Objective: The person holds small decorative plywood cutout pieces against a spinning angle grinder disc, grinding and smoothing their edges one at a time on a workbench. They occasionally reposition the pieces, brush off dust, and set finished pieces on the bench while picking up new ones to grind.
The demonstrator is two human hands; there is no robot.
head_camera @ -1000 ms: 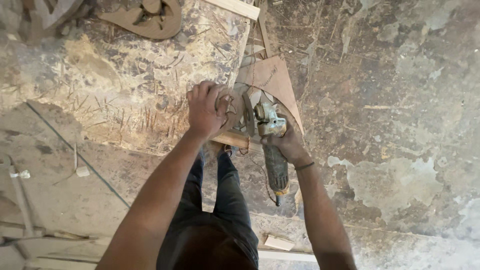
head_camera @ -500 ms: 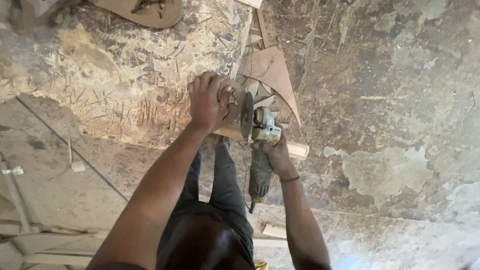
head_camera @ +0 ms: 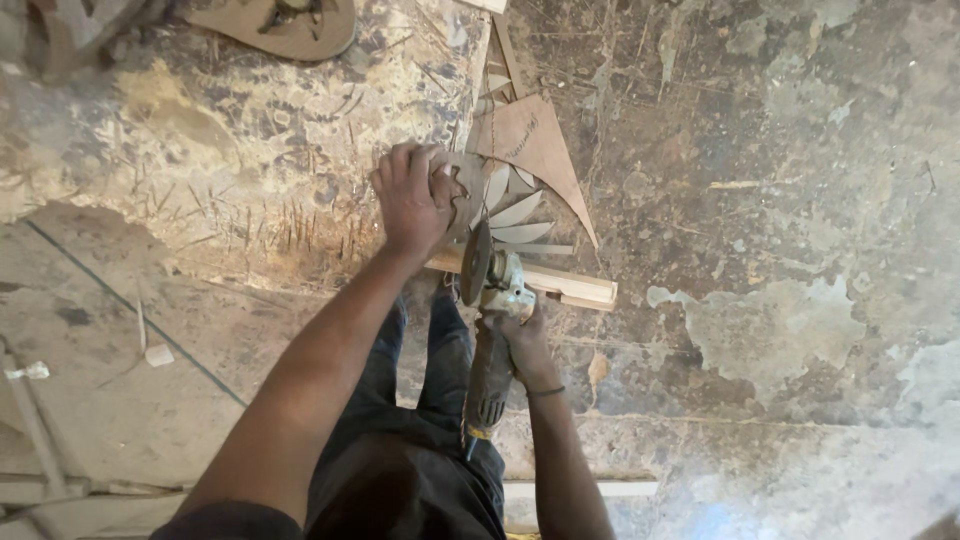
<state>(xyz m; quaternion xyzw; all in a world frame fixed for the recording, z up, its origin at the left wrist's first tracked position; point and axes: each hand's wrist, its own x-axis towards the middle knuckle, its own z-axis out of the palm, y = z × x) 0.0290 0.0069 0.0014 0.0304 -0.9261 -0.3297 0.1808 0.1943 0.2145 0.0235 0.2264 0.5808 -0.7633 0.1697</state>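
Observation:
My left hand (head_camera: 412, 198) presses down on a carved wooden piece (head_camera: 515, 185) with leaf-shaped cutouts and a pointed triangular end. The piece lies on a pale wooden batten (head_camera: 560, 285) on the floor. My right hand (head_camera: 525, 338) grips the body of an angle grinder (head_camera: 490, 330). Its round disc (head_camera: 474, 262) stands on edge against the near side of the carved piece, just right of my left hand. My legs in dark trousers (head_camera: 420, 400) are below, between my arms.
The floor is worn, stained concrete (head_camera: 780, 200) with patches and scratches. A curved wooden offcut (head_camera: 280, 25) lies at the top left. Thin wooden strips (head_camera: 590, 488) lie along the bottom and at the left edge. A small white scrap (head_camera: 158, 355) sits on the left.
The grinder has shifted left and down, its disc now at the near edge of the carved piece. The batten under the piece shows more. My left hand stays pressed on the wood.

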